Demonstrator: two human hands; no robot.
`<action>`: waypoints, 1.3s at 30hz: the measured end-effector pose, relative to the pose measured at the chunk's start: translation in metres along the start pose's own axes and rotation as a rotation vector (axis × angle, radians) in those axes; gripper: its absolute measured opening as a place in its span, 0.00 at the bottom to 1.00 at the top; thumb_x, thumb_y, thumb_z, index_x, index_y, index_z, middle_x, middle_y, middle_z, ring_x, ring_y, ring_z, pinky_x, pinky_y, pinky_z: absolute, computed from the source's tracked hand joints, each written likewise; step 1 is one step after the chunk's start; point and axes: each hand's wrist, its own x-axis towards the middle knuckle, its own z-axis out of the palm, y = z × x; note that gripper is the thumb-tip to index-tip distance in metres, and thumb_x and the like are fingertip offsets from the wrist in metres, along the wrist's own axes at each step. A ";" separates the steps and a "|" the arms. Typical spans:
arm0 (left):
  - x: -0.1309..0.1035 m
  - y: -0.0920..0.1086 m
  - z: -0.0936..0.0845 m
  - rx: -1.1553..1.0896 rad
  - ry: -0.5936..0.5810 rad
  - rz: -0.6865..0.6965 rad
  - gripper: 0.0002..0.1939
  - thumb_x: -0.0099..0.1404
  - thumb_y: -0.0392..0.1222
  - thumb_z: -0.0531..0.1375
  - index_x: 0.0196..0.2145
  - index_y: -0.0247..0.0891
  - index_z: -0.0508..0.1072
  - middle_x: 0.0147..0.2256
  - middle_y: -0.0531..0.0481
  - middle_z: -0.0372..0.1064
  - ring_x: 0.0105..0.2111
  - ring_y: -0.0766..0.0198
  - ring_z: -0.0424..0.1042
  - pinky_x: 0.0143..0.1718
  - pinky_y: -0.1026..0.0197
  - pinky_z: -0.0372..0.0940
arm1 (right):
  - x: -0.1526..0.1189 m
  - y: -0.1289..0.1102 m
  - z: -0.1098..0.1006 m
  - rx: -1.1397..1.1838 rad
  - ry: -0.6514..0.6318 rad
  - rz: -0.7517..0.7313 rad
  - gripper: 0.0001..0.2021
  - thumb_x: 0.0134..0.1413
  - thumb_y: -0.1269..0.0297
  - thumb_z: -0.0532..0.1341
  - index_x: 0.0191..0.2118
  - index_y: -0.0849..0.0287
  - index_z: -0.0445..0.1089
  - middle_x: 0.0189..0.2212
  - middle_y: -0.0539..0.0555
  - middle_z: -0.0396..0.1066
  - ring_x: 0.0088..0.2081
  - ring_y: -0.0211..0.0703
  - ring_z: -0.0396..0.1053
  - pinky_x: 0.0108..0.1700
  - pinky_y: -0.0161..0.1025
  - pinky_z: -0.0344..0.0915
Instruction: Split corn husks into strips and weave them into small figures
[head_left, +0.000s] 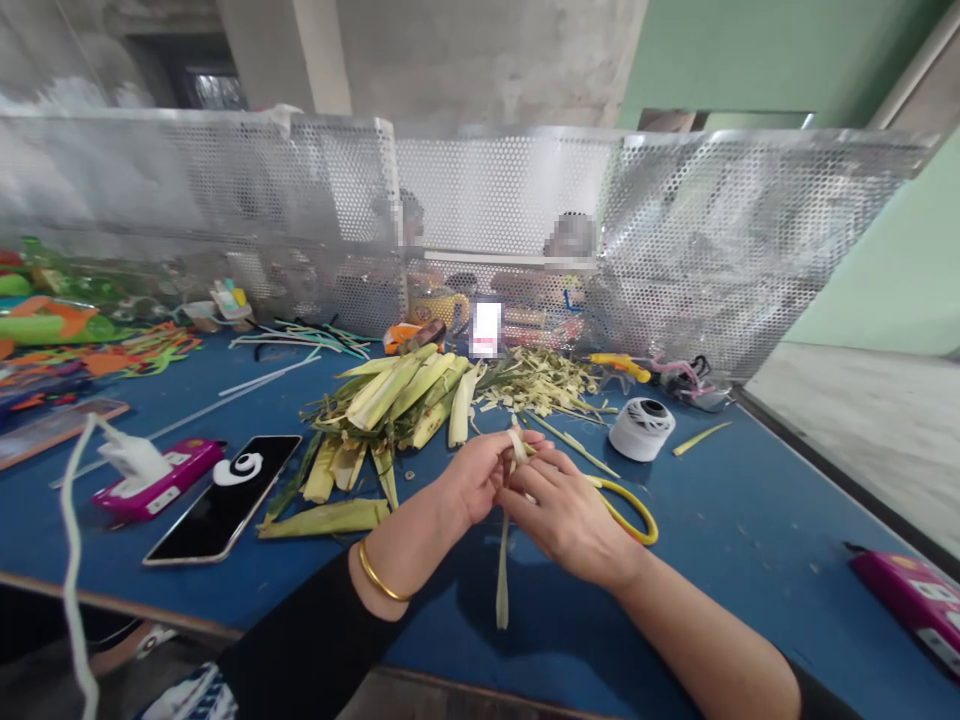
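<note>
My left hand (484,470) and my right hand (555,505) meet above the blue table, fingers closed together around a pale strip of leaf. The leaf strip (502,580) hangs down below the hands, and a loop of it shows at the fingertips. Which fingers pinch which part is partly hidden. Beside my right hand lies a pair of scissors with a yellow handle (649,530), its blades out of sight behind the hand. Just beyond my left hand is a heap of green-yellow corn husks (409,395).
A spool of white thread (642,430) stands right of the husk scraps (547,380). Left lie a smartphone (225,500) and a magenta power strip (161,480) with a white plug and cable. Another magenta power strip (911,600) sits far right. A perforated metal screen (495,190) borders the table.
</note>
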 end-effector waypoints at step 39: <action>-0.014 0.014 -0.004 0.226 -0.094 0.113 0.10 0.58 0.42 0.59 0.31 0.32 0.77 0.23 0.47 0.73 0.18 0.68 0.68 0.16 0.68 0.56 | -0.010 0.032 -0.015 0.770 0.230 0.668 0.11 0.60 0.59 0.59 0.29 0.56 0.73 0.33 0.54 0.71 0.38 0.43 0.68 0.42 0.41 0.66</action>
